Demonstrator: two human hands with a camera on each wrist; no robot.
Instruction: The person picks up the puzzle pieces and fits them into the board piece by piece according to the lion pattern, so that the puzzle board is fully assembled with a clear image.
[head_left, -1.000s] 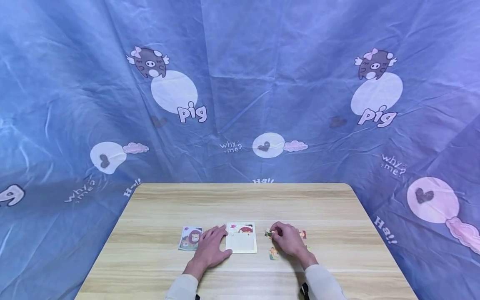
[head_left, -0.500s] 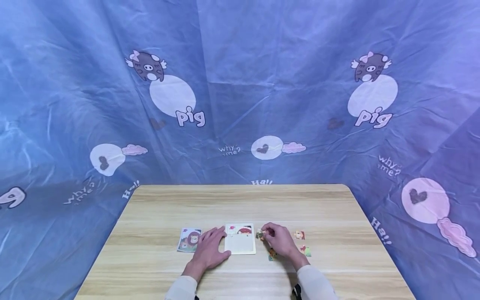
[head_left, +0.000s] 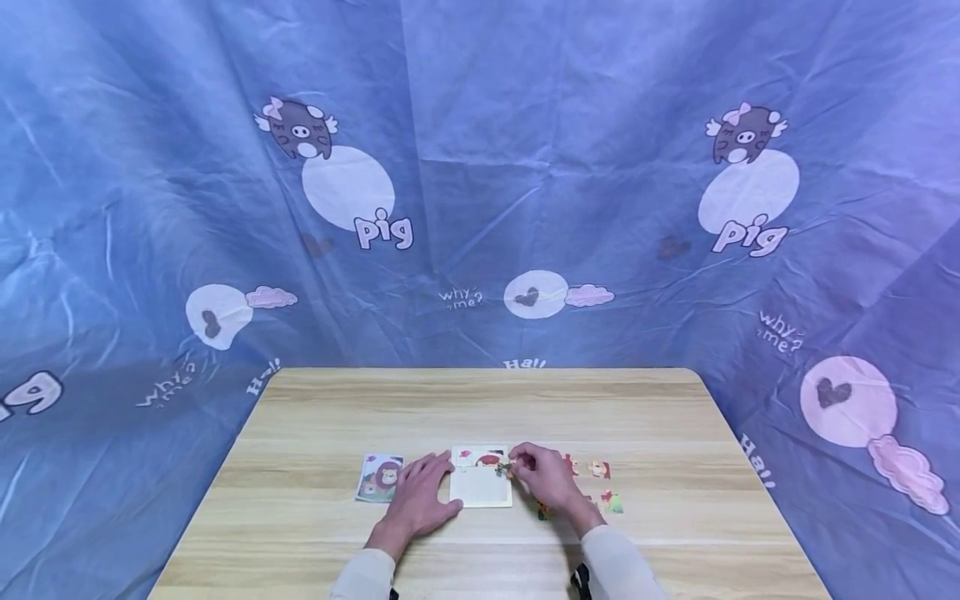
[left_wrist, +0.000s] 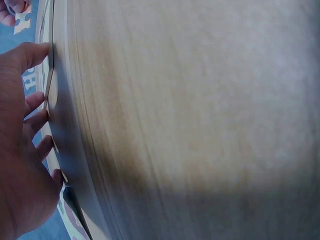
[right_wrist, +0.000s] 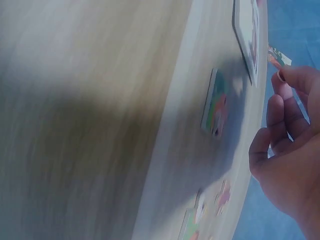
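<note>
My right hand point(head_left: 546, 478) pinches a small puzzle piece point(head_left: 503, 471) over the upper right part of a white puzzle tray point(head_left: 480, 492). In the right wrist view that piece point(right_wrist: 278, 56) sticks out past the thumb and fingertip, raised above the table. Two pieces lie fitted along the tray's top row, one with a pink shape, one with a dark red mane. My left hand point(head_left: 423, 492) rests flat with spread fingers, touching the tray's left edge. Partly beneath its fingers is a picture card point(head_left: 380, 478) of a lion.
Right of the tray lie several loose puzzle pieces, among them a red and tan one point(head_left: 600, 469), a green one point(head_left: 612, 502) and one point(right_wrist: 216, 105) partly under the right forearm. The wooden table point(head_left: 480, 400) ends at a blue patterned cloth point(head_left: 465, 192).
My right hand has carried the puzzle piece leftward from the loose pieces to above the tray, uncovering other pieces on the right. My left hand stays in place.
</note>
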